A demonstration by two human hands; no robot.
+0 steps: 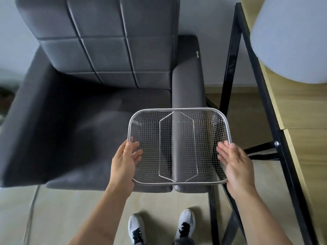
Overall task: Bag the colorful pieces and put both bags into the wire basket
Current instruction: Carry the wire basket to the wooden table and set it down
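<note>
A rectangular wire basket (pixel 178 109) of silver mesh lies across the right armrest of a dark grey armchair (pixel 70 138). Nothing is inside it. My left hand (pixel 126 160) rests on the basket's left rim, thumb outside and fingers curled over into the mesh. My right hand (pixel 233 162) lies flat against the right rim with its fingers together and pointing away from me. No bags or colorful pieces are in view.
A table with a black metal frame (pixel 265 96) and a light wood top (pixel 306 156) stands close on the right. A large white rounded object (pixel 292 39) sits on it. My white shoes (pixel 185 221) stand on pale floor below the chair.
</note>
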